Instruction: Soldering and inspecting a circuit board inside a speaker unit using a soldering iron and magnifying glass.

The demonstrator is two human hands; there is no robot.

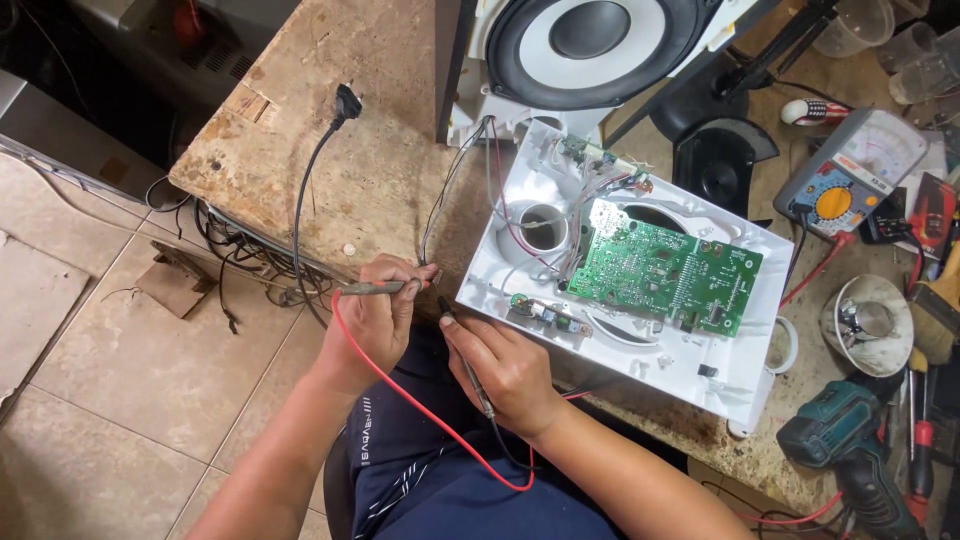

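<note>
My left hand (375, 320) grips a test probe (375, 288) with a red lead (420, 405), held level at the bench edge, and pinches thin dark wires (432, 225) that run up to the speaker housing. My right hand (505, 365) holds a second probe (462, 355) with a black lead, its tip pointing at the wire ends near my left fingers. Just right of both hands lies an open white plastic panel (730, 375) carrying a green circuit board (665, 270) and a small board strip (548, 315).
A white speaker box with a large cone (590, 40) stands at the back. A black power cable with plug (345, 102) lies on the stone bench (380, 170). An analogue multimeter (850, 180), a teal cordless drill (840, 440), screwdrivers and a metal cup (868, 322) sit at the right.
</note>
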